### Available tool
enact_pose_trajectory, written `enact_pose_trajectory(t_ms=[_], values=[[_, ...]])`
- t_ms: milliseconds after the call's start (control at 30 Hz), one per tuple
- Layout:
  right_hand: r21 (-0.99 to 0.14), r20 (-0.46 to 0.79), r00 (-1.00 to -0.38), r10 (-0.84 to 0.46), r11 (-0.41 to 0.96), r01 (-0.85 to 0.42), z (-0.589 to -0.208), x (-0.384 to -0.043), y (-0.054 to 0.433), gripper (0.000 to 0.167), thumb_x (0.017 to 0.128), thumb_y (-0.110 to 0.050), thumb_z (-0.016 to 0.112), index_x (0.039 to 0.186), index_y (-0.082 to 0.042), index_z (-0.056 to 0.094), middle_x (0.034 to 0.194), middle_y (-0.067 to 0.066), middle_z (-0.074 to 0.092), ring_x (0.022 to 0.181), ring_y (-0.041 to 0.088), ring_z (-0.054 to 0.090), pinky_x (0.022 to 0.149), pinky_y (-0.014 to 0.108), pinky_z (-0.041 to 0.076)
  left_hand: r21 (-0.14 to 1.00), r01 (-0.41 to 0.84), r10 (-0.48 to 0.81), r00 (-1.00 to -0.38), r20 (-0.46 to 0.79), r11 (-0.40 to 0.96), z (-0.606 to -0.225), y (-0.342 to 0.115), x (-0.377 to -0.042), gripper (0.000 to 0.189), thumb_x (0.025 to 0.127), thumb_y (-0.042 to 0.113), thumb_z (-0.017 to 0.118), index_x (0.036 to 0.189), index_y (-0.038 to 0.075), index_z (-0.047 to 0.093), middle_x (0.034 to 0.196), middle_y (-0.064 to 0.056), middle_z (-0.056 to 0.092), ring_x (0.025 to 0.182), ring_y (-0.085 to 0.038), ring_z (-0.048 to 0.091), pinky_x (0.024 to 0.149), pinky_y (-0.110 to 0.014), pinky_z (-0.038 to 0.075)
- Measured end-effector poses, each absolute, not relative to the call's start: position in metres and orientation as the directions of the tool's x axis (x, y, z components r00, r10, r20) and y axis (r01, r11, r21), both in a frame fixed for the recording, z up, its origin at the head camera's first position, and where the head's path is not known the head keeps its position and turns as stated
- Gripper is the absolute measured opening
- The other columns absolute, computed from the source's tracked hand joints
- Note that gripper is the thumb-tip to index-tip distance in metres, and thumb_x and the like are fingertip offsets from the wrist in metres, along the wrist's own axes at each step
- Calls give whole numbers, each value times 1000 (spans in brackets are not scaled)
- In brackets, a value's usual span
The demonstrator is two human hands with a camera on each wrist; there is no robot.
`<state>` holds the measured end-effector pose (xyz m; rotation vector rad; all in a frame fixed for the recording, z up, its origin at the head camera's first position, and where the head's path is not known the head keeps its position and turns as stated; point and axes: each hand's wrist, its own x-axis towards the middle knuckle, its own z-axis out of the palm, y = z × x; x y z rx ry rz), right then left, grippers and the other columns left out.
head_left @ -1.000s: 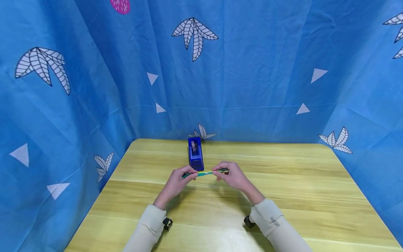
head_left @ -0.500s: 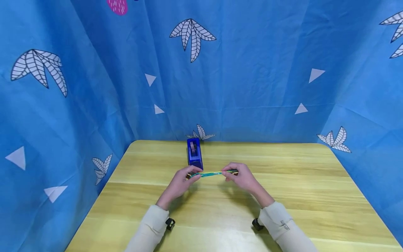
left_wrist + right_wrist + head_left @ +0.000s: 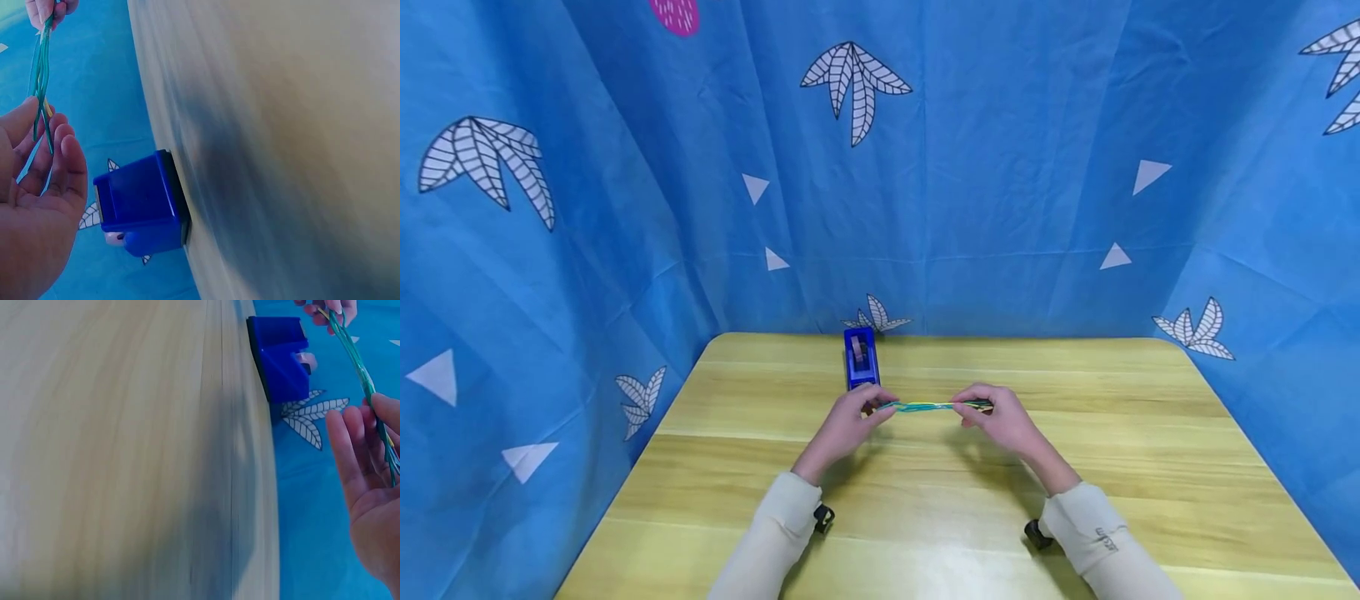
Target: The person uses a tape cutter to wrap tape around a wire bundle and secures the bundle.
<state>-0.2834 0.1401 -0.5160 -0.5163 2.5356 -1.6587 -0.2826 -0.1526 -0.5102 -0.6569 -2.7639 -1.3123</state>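
A thin bundle of green wires with a yellow strand (image 3: 927, 407) stretches level between both hands, above the table. My left hand (image 3: 847, 419) pinches its left end between thumb and fingertips. The right hand (image 3: 1006, 423) pinches the other end the same way. In the left wrist view, loose green wire ends (image 3: 49, 137) splay past the thumb over the fingers. A shiny patch shows on the bundle (image 3: 365, 378) near its middle in the right wrist view. Just behind the left hand stands a blue tape dispenser (image 3: 861, 350), its lower end partly covered by that hand.
The wooden table (image 3: 1112, 450) has a light grain and rounded far corners. A blue curtain (image 3: 1000, 167) with white leaf prints hangs behind and along both sides. The tape dispenser (image 3: 140, 197) stands close to the far edge, holding a roll of tape.
Both hands have moved to the right with the wire bundle, the right hand farther, so more of it shows between them. The left hand now overlaps the dispenser's near end.
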Motion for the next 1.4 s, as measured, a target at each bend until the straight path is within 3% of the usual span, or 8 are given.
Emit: enact_pose_trajectory(t_ms=[200, 367, 667, 967, 1200, 1400], values=[[-888, 153, -940, -304, 375, -266, -514, -285, 149, 16, 101, -15, 68, 114, -9, 76, 112, 14, 72, 85, 35, 74, 80, 44, 61, 728, 401, 383, -901, 204, 556, -508, -144, -290, 21, 104, 28, 64, 121, 18, 73, 111, 3, 69, 92, -12, 61, 80, -28, 54], [-871, 167, -926, -338, 390, -299, -517, -287, 158, 19, 101, -10, 67, 118, -5, 74, 113, 17, 71, 86, 35, 73, 79, 45, 62, 710, 403, 386, -901, 198, 577, -510, -137, -295, 22, 104, 27, 65, 121, 16, 72, 113, 1, 70, 95, -12, 61, 83, -27, 54], [-795, 170, -912, -374, 495, -351, -523, -292, 169, 23, 96, -12, 74, 119, -9, 75, 115, 11, 74, 96, 18, 68, 74, 24, 58, 674, 397, 392, -904, 170, 623, -515, -131, -300, 20, 103, 28, 66, 119, 19, 73, 117, 5, 70, 102, -13, 63, 86, -30, 53], [-768, 132, -918, -374, 546, -333, -532, -298, 169, 19, 98, -13, 72, 116, -14, 77, 118, 8, 74, 104, 21, 67, 83, 31, 57, 608, 401, 414, -901, 128, 685, -519, -126, -303, 17, 103, 28, 67, 115, 19, 73, 116, 4, 73, 104, -15, 64, 91, -33, 53], [-828, 21, -891, -453, 492, -269, -536, -300, 172, 24, 100, -10, 69, 123, -9, 74, 125, 16, 71, 80, 19, 70, 67, 31, 59, 573, 405, 430, -897, 100, 713, -522, -125, -305, 14, 101, 25, 69, 111, 18, 74, 112, 3, 73, 97, -12, 66, 88, -29, 55], [-830, 20, -862, -507, 473, -297, -540, -303, 174, 26, 96, -6, 73, 122, -5, 74, 115, 14, 76, 88, 15, 70, 72, 25, 56, 560, 398, 438, -896, 68, 727, -525, -126, -305, 12, 100, 25, 71, 108, 18, 75, 107, 4, 74, 93, -10, 64, 85, -27, 55]])
